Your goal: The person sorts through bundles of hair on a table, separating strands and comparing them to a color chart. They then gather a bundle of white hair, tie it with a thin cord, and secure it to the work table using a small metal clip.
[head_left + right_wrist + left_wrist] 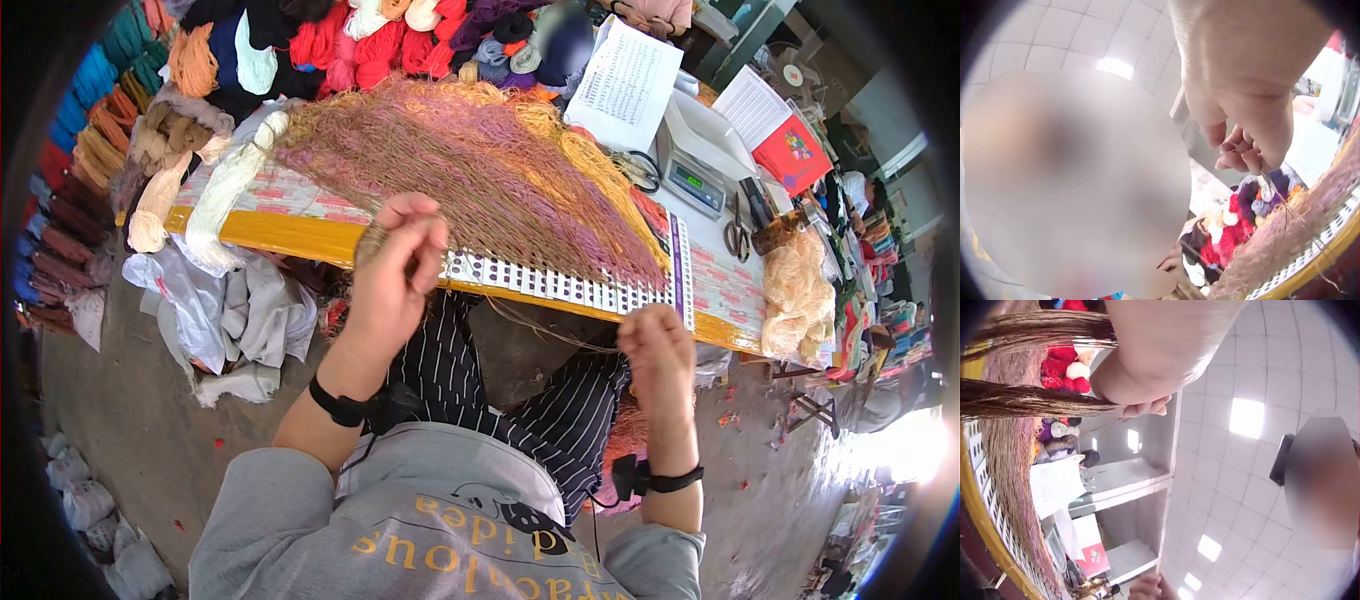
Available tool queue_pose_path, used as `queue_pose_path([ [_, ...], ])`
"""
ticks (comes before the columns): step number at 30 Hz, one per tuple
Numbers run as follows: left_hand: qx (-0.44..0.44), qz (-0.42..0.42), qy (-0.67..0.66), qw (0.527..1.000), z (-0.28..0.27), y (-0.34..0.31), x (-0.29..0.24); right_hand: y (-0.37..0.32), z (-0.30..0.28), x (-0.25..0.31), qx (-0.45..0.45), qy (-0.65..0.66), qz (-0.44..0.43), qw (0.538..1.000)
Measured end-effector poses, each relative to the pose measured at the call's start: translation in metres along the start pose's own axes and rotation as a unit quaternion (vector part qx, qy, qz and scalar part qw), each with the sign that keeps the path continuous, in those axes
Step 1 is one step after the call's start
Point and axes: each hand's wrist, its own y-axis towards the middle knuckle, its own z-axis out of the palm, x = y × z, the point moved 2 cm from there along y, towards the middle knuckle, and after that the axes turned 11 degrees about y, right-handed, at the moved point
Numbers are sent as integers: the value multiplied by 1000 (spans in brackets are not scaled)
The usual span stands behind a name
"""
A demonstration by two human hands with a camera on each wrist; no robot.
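Observation:
Brown and mauve yarn (450,160) lies spread over the table, its ends along a white strip with dark dots (540,283). My left hand (402,265) is raised at the table's front edge, fingers curled round a brown yarn bundle (1035,400) that hangs in two thick strands in the left wrist view. To the right, my right hand (658,350) pinches a few thin strands (1282,200) between thumb and fingers. Loose strands (540,330) hang below the table edge between the hands.
Coloured skeins (380,45) are piled behind the yarn. A scale (695,185), scissors (737,240), papers (625,80) and a red booklet (792,155) are at the right. A cream skein (215,205) hangs over the yellow edge (270,228). A person (655,12) is across the table.

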Motion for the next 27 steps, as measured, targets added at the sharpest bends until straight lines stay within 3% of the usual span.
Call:
queue_pose_path([
  [2, -12, -60, -76, 995, -21, 10, -6, 2, -33, 17, -23, 46, -64, 997],
  [4, 27, -71, -172, 982, -52, 23, -11, 1, -80, 40, -93, 117, -115, 982],
  [5, 41, -82, -220, 971, -67, 29, -13, -4, -98, 53, -84, 103, -133, 982],
  [6, 24, -82, -225, 971, -79, 32, -18, -9, -134, 60, -150, 139, -155, 966],
  [9, 8, -71, -215, 974, -117, 44, -30, -38, -236, 87, -224, 114, -204, 946],
  [11, -79, -14, -199, 977, -127, 49, -43, -77, -323, 115, -343, 44, -292, 891],
  [12, -75, -17, -197, 977, -116, 48, -49, -94, -345, 123, -408, -2, -340, 847],
  [15, -2, 7, -192, 981, -69, 41, -48, -114, -337, 146, -431, -105, -390, 807],
  [17, 204, -42, -174, 962, -31, 43, -18, -92, -294, 134, -438, -252, -330, 797],
  [19, 183, -143, -47, 972, 9, 44, 20, -56, -234, 109, -390, -356, -236, 816],
  [21, 228, -189, 52, 954, 59, 36, 50, -22, -203, 71, -247, -378, -224, 864],
  [27, 241, -425, 35, 872, 127, 35, 144, 58, -165, -21, -60, -293, -45, 953],
])
